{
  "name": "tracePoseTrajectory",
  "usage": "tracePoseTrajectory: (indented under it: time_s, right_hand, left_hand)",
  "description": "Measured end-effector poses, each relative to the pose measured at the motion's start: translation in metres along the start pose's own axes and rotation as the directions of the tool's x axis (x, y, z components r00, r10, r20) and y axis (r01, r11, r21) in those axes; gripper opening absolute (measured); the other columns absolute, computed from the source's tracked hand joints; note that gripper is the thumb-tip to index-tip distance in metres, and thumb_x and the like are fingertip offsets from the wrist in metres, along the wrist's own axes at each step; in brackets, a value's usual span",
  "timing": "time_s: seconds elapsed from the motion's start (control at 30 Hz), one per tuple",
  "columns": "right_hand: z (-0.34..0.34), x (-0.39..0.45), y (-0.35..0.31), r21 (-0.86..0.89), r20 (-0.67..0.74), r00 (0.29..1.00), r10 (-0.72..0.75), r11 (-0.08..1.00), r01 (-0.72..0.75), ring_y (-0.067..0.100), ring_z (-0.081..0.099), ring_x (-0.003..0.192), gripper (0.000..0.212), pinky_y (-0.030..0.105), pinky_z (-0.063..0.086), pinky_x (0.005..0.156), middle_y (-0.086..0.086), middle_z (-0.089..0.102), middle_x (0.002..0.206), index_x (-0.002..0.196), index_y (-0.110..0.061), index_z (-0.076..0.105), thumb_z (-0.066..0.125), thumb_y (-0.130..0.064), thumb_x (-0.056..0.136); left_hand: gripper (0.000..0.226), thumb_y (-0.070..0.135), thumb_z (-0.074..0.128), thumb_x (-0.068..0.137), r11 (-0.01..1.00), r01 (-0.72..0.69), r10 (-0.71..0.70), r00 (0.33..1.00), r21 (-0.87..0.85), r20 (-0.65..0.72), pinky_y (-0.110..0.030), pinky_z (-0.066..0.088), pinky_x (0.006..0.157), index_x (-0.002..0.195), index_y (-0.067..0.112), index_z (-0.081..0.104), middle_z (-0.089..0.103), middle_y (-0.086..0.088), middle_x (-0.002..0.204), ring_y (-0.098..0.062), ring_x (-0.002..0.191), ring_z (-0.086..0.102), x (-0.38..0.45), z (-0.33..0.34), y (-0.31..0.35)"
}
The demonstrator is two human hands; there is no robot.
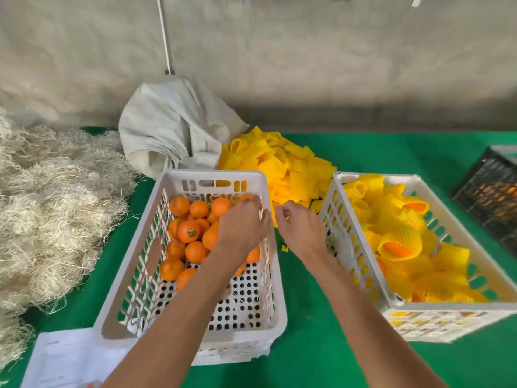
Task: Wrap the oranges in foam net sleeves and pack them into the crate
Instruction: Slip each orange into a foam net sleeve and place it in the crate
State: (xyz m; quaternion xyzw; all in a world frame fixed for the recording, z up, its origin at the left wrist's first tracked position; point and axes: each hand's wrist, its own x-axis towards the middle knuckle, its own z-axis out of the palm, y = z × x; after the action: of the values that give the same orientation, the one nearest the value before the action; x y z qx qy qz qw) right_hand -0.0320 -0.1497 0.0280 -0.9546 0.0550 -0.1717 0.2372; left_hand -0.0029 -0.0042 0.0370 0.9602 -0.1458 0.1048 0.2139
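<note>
Oranges (193, 233), bare and unwrapped, heaped in the far half of the white crate (145, 312) on the left; near half of its perforated floor showing. One orange in the heap with a small dark sticker on top

Wrapped oranges (397, 247) in yellow foam net sleeves filling the second white crate (361, 247) on the right, orange skin showing through the open sleeve ends. Loose pile of sleeves (282, 161) on the green cloth (307, 317) behind and between the two crates

Left hand (242, 228) reaching over the left crate, above the far right corner of the heap, back of the hand to the camera, fingers curled downward toward the fruit; cannot tell whether anything is gripped beneath, fingertips blurred and hidden. Right hand (298, 228) just beside it, over the gap between the crates, fingers curled in, a small yellow scrap showing at the fingertips; cannot tell whether pinched or merely lying behind. Both hands close together, not touching. A small yellow scrap also on the cloth below the right wrist

Crumpled grey sack (173, 127) behind the left crate against the wall. Mound of pale shredded straw (50, 208) at far left. Sheet of white paper (67, 359) at the near left corner, touching the left crate. Dark crate (492, 191) at the right edge, holding fruit, contents unclear
</note>
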Motion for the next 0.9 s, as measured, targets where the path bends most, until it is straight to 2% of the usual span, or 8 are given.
tracePoseTrajectory:
  time_s: [0.1,0.33,0.43,0.53,0.67,0.73,0.8,0.9]
  right_hand:
    - [-0.007,0.06,0.033,0.061,0.084,0.996,0.006,0.998,-0.012,0.023,0.069,0.095,0.023,0.037,0.055,0.073,-0.004,0.075,0.104,0.106,-0.021,0.068,0.056,-0.04,0.101]
    - [0.019,0.179,0.09,0.014,0.228,0.973,-0.032,0.999,0.029,0.022,0.065,0.11,0.026,0.034,0.049,0.08,-0.009,0.072,0.113,0.118,-0.029,0.065,0.061,-0.044,0.097]
    - [0.045,0.229,0.107,0.017,0.261,0.963,-0.064,0.998,0.061,0.018,0.064,0.11,0.034,0.032,0.05,0.08,-0.01,0.07,0.114,0.121,-0.032,0.063,0.065,-0.052,0.093]
    - [0.076,0.282,0.123,-0.025,0.289,0.954,-0.077,0.996,0.088,0.018,0.058,0.122,0.051,0.035,0.05,0.091,-0.006,0.062,0.13,0.13,-0.033,0.059,0.066,-0.061,0.088]
    - [0.122,0.342,0.139,-0.161,0.386,0.922,-0.026,0.982,0.096,0.029,0.041,0.139,0.081,0.046,0.043,0.105,0.0,0.042,0.15,0.148,-0.033,0.043,0.06,-0.075,0.081]
    - [0.148,0.364,0.147,-0.182,0.403,0.915,-0.007,0.979,0.087,0.031,0.038,0.141,0.08,0.049,0.041,0.108,0.001,0.039,0.153,0.15,-0.033,0.04,0.051,-0.077,0.084]
    - [0.171,0.384,0.153,-0.165,0.426,0.903,0.051,0.986,0.022,0.034,0.035,0.143,0.075,0.053,0.037,0.11,0.002,0.035,0.157,0.15,-0.033,0.038,0.041,-0.077,0.089]
    - [0.205,0.399,0.163,-0.158,0.535,0.83,0.16,0.984,-0.089,0.038,0.025,0.15,0.078,0.058,0.028,0.117,0.003,0.021,0.166,0.156,-0.036,0.028,0.029,-0.08,0.092]
  left_hand:
    - [0.031,0.036,0.05,0.103,0.999,0.006,-0.008,0.999,0.046,0.032,-0.043,0.053,0.075,0.115,0.01,0.062,0.066,-0.012,0.113,-0.033,0.105,0.065,0.056,0.019,0.027]
    - [0.041,0.042,0.05,0.102,0.966,0.05,-0.086,0.987,0.254,0.134,-0.047,0.045,0.101,0.132,0.013,0.053,0.058,-0.011,0.134,-0.033,0.129,0.053,0.167,0.074,0.047]
    - [0.048,0.041,0.055,0.101,0.972,0.087,-0.123,0.98,0.219,0.155,-0.047,0.045,0.103,0.14,0.014,0.047,0.051,-0.009,0.142,-0.032,0.135,0.046,0.215,0.095,0.034]
    - [0.061,0.043,0.063,0.098,0.977,0.151,-0.176,0.97,0.154,0.168,-0.045,0.047,0.102,0.147,0.013,0.04,0.042,-0.009,0.149,-0.031,0.139,0.04,0.261,0.118,0.011]
    - [0.088,0.061,0.065,0.09,0.937,0.179,-0.24,0.953,0.3,0.182,-0.051,0.037,0.115,0.155,0.016,0.026,0.025,-0.012,0.163,-0.038,0.15,0.025,0.32,0.149,-0.026]
    - [0.103,0.075,0.061,0.085,0.896,0.269,-0.345,0.923,0.353,0.173,-0.059,0.032,0.116,0.16,0.019,0.016,0.017,-0.013,0.166,-0.045,0.15,0.02,0.346,0.162,-0.044]
    - [0.113,0.086,0.056,0.078,0.858,0.378,-0.457,0.871,0.348,0.181,-0.063,0.035,0.111,0.161,0.025,0.01,0.017,-0.014,0.164,-0.048,0.146,0.025,0.367,0.175,-0.065]
    - [0.115,0.092,0.048,0.076,0.85,0.409,-0.509,0.798,0.332,0.321,-0.062,0.031,0.112,0.163,0.034,0.002,0.014,-0.014,0.167,-0.049,0.148,0.022,0.387,0.202,-0.09]
